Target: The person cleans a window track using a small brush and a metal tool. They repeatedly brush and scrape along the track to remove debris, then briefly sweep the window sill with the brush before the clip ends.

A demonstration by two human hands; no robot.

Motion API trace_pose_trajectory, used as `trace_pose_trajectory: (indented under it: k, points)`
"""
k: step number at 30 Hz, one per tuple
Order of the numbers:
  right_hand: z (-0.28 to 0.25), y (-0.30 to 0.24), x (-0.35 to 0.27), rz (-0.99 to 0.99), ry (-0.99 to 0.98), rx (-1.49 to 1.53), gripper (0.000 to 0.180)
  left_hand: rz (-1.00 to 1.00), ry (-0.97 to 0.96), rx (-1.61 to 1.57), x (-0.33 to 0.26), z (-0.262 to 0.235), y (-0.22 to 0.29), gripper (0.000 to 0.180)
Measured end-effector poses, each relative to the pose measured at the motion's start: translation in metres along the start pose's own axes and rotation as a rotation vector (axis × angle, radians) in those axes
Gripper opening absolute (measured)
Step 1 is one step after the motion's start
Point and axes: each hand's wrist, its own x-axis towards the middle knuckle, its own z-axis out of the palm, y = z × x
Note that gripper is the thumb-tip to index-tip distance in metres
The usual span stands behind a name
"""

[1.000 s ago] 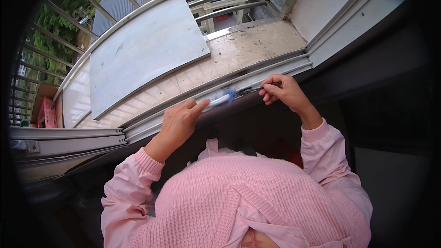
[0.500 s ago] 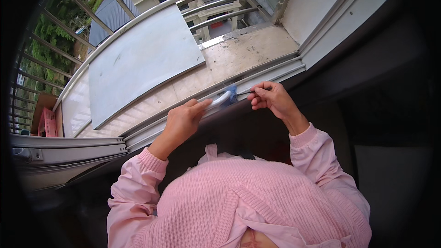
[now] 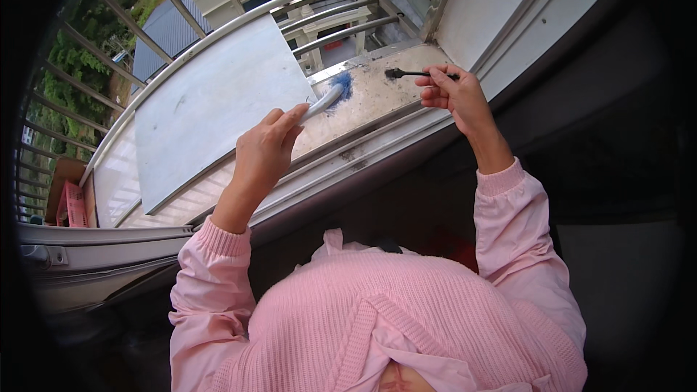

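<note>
My left hand [image 3: 263, 151] is closed around the white handle of a brush with blue bristles [image 3: 324, 102]. Its bristles touch the dirty pale window sill [image 3: 374, 110], just right of a flat whitish board [image 3: 221, 105]. Between the fingers of my right hand [image 3: 459, 99] is a small slim black brush [image 3: 415, 73]. The dark tip of that brush points left, over a dirt-specked part of the sill. Nearer to me than both hands runs the white sliding-window track [image 3: 334, 173], with dark grime in it.
Metal railing bars [image 3: 134, 18] line the sill's outer side, with trees and buildings beyond. A pink plastic basket [image 3: 72, 205] stands at the far left. The white window frame [image 3: 508, 18] rises at the right. A sash with a latch [image 3: 54, 254] is at the lower left.
Both hands have moved away from me, off the window track and over the sill. The blue-bristled brush now meets the sill. The black brush shows more plainly.
</note>
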Motion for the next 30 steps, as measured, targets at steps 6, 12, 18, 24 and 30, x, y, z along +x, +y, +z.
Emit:
trace_pose_trajectory:
  k: [6,12,18,24,30]
  points:
    - [-0.019,0.026,-0.053,0.176,-0.208,-0.144,0.019,0.072,-0.178,-0.075,-0.076,-0.011,-0.004,0.040]
    - [-0.023,0.025,-0.051,0.196,-0.302,-0.326,0.017,0.143,-0.184,0.014,-0.090,-0.001,-0.006,0.038]
    - [-0.006,0.029,-0.045,0.242,-0.313,-0.387,0.015,0.162,-0.215,0.037,-0.077,0.008,0.001,0.035]
    - [0.026,0.051,-0.046,0.287,-0.398,-0.240,0.015,0.163,-0.217,0.026,-0.066,0.021,0.004,0.032]
    - [0.032,0.069,-0.060,0.313,-0.269,0.004,0.018,0.085,-0.248,-0.088,-0.058,0.030,0.007,0.031]
